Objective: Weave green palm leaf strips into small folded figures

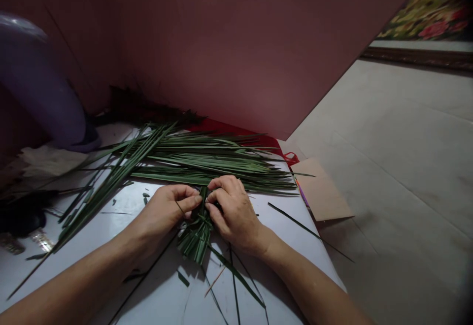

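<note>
A bundle of green leaf strips (197, 241), gathered and tied near its upper part, is between my two hands above the white table. My left hand (172, 207) pinches the bundle's left side with thumb and forefinger. On the right side, the curled fingers of my right hand (232, 211) press against the upper part of the same bundle. The strips fan out below the tie toward me, and a few long thin ones trail down. Just beyond my hands lies a large pile of long green leaves (207, 157).
The white table (155, 295) carries leaf scraps and a loose strip (306, 229) over its right edge. Crumpled white tissue (51, 160), a purple curved object (40, 79) and dark items stand left. A pink wall (221, 44) rises behind; cardboard (325, 192) lies beyond the right edge.
</note>
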The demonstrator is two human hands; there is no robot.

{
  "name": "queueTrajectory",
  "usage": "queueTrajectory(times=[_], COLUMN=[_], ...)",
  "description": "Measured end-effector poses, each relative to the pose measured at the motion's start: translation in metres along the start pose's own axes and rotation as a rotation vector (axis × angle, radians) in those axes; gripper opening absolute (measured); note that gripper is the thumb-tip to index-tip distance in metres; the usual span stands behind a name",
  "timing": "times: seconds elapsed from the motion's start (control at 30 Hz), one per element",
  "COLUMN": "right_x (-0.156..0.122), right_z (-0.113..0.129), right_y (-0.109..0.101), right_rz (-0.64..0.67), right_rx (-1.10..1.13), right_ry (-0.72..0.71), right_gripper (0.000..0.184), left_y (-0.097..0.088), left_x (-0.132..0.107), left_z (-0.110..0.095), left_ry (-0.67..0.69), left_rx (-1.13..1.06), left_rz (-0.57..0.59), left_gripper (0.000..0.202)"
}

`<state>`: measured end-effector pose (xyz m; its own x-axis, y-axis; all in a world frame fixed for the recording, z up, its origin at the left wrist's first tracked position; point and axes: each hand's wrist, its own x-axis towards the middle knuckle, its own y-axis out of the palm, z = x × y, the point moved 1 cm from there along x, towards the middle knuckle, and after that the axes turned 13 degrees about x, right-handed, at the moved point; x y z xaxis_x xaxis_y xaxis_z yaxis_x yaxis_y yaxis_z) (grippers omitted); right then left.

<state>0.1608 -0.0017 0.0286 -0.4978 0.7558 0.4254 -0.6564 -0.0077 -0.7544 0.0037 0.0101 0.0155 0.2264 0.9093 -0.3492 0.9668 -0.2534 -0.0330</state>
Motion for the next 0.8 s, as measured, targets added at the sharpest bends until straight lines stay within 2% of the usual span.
queueTrajectory(times=[0.23, 0.37, 0.8], right_x=[0.001, 0.0, -0.002], right_z=[0.003, 0.003, 0.001], right_y=[-0.001, -0.001, 0.004], right_rz=[0.048, 0.031, -0.037], right_rx=[-0.095, -0.105, 0.103], right_ry=[-0.051, -0.068, 0.022], right_gripper=[0.007, 0.008, 0.006], left_y=[0.0, -0.002, -0.005], left_x=[0.003, 0.003, 0.007], left_z=[0.003, 0.004, 0.01], left_ry=[0.005, 0.004, -0.001], left_rx=[0.002, -0.005, -0.097], left_rz=[0.057, 0.101, 0.145], left_gripper=[0.018, 0.018, 0.022])
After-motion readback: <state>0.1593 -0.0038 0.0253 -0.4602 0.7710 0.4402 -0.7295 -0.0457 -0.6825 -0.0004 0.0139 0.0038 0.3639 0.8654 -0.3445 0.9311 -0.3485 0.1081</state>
